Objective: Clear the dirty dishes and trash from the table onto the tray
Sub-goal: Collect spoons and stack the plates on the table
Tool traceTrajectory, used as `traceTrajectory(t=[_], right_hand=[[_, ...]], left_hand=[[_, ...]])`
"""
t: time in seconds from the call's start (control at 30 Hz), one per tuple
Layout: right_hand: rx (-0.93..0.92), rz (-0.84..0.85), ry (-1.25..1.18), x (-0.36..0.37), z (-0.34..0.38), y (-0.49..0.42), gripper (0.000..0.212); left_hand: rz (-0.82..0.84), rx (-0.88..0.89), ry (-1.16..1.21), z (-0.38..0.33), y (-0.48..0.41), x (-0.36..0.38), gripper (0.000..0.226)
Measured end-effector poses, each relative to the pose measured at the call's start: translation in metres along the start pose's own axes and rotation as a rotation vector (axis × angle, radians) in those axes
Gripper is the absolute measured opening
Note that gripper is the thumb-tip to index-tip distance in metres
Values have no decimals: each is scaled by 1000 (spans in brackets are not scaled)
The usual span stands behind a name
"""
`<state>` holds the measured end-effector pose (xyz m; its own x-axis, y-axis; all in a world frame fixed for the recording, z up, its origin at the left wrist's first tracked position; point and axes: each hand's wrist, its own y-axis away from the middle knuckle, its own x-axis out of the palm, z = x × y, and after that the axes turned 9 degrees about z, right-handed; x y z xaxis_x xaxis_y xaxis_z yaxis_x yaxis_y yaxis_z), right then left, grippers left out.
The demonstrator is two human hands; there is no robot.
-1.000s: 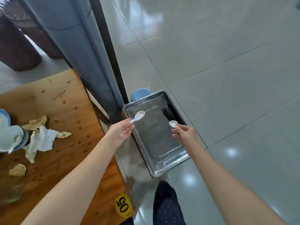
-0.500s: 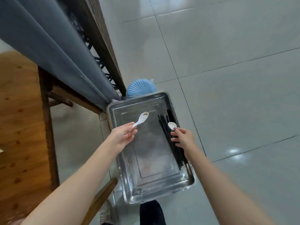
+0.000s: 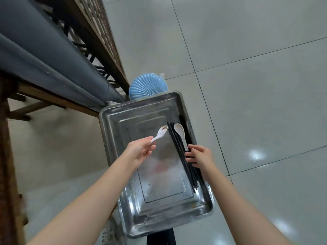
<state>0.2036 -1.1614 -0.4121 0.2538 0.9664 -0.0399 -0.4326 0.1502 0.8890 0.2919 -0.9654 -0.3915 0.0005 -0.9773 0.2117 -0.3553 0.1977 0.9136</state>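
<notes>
A steel tray sits low in front of me. Several black chopsticks lie along its right side. My left hand pinches the handle of a dirty white spoon and holds it above the tray's middle. A second white spoon lies on the chopsticks, bowl up. My right hand hovers at that spoon's handle end with its fingers spread and nothing gripped.
A blue fluted dish stands just beyond the tray's far edge. A grey padded bench and a wooden lattice screen run along the left. The wooden table's edge shows at far left. Grey tiled floor lies to the right.
My view has swung from the table down over the tray. My right hand has laid its spoon on the chopsticks and let go. My left hand still holds its spoon.
</notes>
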Motion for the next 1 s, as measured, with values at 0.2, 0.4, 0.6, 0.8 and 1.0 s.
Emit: traceTrajectory(t=[0.2, 0.4, 0.6, 0.8, 1.0], right_hand=[[27, -41, -43, -29, -17, 24, 24], [15, -95, -64, -59, -27, 39, 22], [1, -126, -73, -77, -23, 68, 22], [-82, -93, -77, -64, 16, 107, 21], [-210, -10, -41, -27, 64, 161, 21]], left_hand=[[18, -19, -19, 12, -4, 32, 18], [83, -75, -113, 29, -10, 66, 27], [189, -163, -304, 34, 20, 74, 15], [157, -74, -385, 20, 72, 55, 28], [145, 78, -440, 0, 142, 27, 37]])
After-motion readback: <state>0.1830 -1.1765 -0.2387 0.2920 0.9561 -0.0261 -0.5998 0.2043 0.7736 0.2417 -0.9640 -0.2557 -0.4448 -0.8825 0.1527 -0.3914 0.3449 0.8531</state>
